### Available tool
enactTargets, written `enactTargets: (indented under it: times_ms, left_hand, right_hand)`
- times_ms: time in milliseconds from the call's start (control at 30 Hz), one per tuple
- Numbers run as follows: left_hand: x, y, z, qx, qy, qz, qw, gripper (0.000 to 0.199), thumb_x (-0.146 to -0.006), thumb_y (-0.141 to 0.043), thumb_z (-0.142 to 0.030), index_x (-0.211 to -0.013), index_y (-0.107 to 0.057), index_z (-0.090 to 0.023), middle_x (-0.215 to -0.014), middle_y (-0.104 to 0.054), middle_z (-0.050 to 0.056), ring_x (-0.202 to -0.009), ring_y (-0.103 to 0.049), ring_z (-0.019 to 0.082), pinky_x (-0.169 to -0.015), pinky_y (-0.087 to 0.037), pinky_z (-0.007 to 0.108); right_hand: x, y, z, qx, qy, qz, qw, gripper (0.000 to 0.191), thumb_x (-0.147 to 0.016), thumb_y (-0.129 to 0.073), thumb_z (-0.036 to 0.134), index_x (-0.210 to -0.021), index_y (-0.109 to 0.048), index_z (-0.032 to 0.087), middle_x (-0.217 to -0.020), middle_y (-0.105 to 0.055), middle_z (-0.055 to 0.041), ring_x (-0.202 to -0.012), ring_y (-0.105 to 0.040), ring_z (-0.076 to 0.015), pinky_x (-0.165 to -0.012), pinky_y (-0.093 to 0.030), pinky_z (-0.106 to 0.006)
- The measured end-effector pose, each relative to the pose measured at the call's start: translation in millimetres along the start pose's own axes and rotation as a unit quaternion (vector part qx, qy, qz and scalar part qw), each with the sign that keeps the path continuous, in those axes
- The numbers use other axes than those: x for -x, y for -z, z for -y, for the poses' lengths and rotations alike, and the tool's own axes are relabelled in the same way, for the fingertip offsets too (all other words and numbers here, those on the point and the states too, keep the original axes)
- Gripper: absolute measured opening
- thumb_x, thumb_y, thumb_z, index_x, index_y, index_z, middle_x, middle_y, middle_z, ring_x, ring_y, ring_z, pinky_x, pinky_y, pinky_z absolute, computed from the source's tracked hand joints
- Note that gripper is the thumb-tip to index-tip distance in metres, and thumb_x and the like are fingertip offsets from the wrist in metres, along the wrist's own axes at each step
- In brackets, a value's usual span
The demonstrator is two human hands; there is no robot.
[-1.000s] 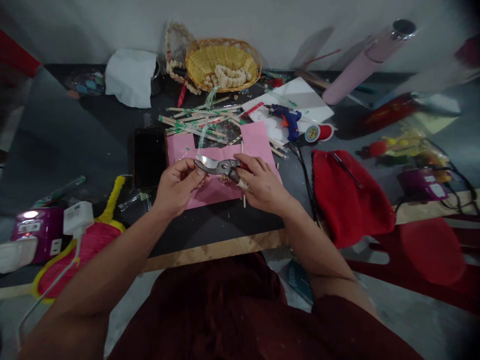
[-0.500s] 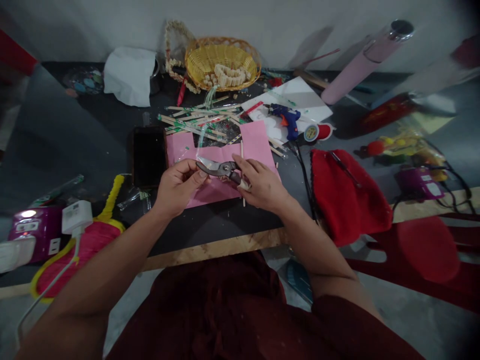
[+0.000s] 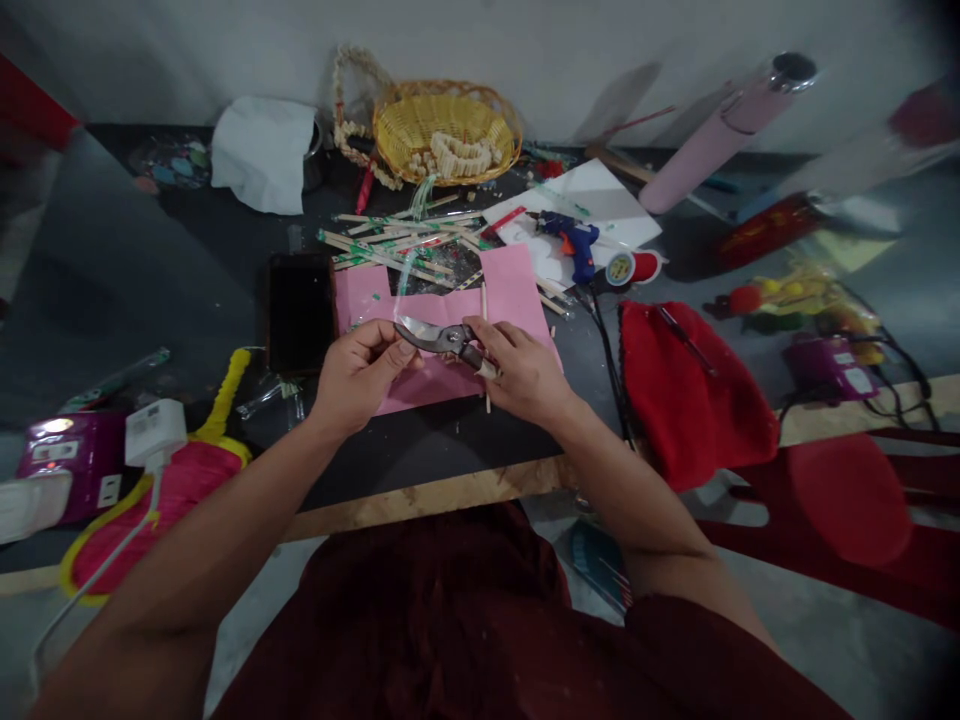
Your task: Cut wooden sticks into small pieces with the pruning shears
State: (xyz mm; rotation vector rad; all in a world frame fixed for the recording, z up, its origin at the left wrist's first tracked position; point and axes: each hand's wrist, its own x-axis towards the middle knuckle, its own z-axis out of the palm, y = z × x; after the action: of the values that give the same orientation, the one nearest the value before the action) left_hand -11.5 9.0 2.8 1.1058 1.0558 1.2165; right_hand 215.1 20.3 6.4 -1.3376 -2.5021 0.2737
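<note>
1. Nearest, both forearms reach forward over the table's pale edge point(image 3: 435, 494) and slant inward, so the hands nearly face each other (a dark red sleeve point(image 3: 697, 640) covers the upper right arm).
2. The left hand point(image 3: 356, 372) is turned inward with its fingers curled; thumb and forefinger come together at the blade end of the pruning shears point(image 3: 452, 338). Whether they pinch the tip or some small piece there, I cannot tell.
3. The right hand point(image 3: 529, 375) grasps the shears by the handles, knuckles up, forefinger stretched along the top.
4. The shears lie almost level between the two hands, held above the pink paper point(image 3: 435, 390). A bright, broad blade sits over a dark, curved hook, the two parted toward the left hand; a round pivot shows at the middle, and a pale patch marks the handle (most of it hidden in the right palm).
5. A thin loose stick point(image 3: 488, 405) runs beneath the right hand on the paper.
6. Left of the left hand lies a dark phone point(image 3: 300, 313); right of the right hand, a red cloth point(image 3: 694, 410) carries a pen point(image 3: 686, 340).
7. Beyond the hands are scattered wooden sticks point(image 3: 390, 250), a blue glue gun point(image 3: 576, 242) and red thread point(image 3: 645, 266).
8. Farthest, by the wall, stands a yellow basket point(image 3: 397, 125).
</note>
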Motion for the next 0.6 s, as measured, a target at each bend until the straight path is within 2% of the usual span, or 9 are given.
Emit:
enactTargets:
  times_ms: [133,300,433,600]
  left_hand:
    - [-0.7,2.0,-0.7,0.02,0.008,0.011,1.0,0.021,-0.076,-0.075,-0.035,-0.076,-0.066,-0.016,-0.065,-0.067,0.003,-0.056,-0.055,0.009,-0.051,-0.038,0.018]
    - [1.2,3.6,-6.1,0.034,0.032,0.044,0.998,0.021,-0.075,-0.076,-0.033,-0.076,-0.067,-0.015,-0.059,-0.063,0.002,-0.046,-0.045,0.006,-0.042,-0.026,0.019]
    - [1.6,2.7,-9.3,0.066,0.072,0.075,0.992,0.024,-0.072,-0.078,-0.034,-0.073,-0.066,-0.014,-0.056,-0.061,0.002,-0.042,-0.041,0.005,-0.04,-0.02,0.019]
    - [0.5,1.9,-10.9,0.094,0.093,0.094,0.987,0.022,-0.071,-0.079,-0.031,-0.072,-0.066,-0.014,-0.056,-0.06,0.002,-0.042,-0.04,0.005,-0.04,-0.021,0.019]
  right_hand:
    - [-3.1,-0.1,-2.1,0.021,0.003,0.015,1.0,0.066,-0.082,-0.05,0.018,-0.145,-0.031,0.016,-0.12,-0.056,-0.0142,-0.105,-0.054,-0.028,-0.087,-0.048,-0.042]
    - [-2.0,0.3,-5.3,0.017,0.028,0.031,0.999,0.078,-0.076,-0.051,0.014,-0.149,-0.022,0.015,-0.126,-0.051,-0.0158,-0.11,-0.05,-0.0298,-0.088,-0.047,-0.044]
    - [-1.1,0.9,-8.7,0.01,0.038,0.027,0.999,0.08,-0.076,-0.051,0.015,-0.15,-0.02,0.016,-0.126,-0.05,-0.0158,-0.111,-0.048,-0.0301,-0.089,-0.045,-0.046]
    - [-2.0,-0.3,-11.1,-0.002,0.044,0.011,0.999,0.073,-0.08,-0.051,0.019,-0.148,-0.025,0.018,-0.122,-0.054,-0.0139,-0.108,-0.05,-0.0288,-0.088,-0.045,-0.045]
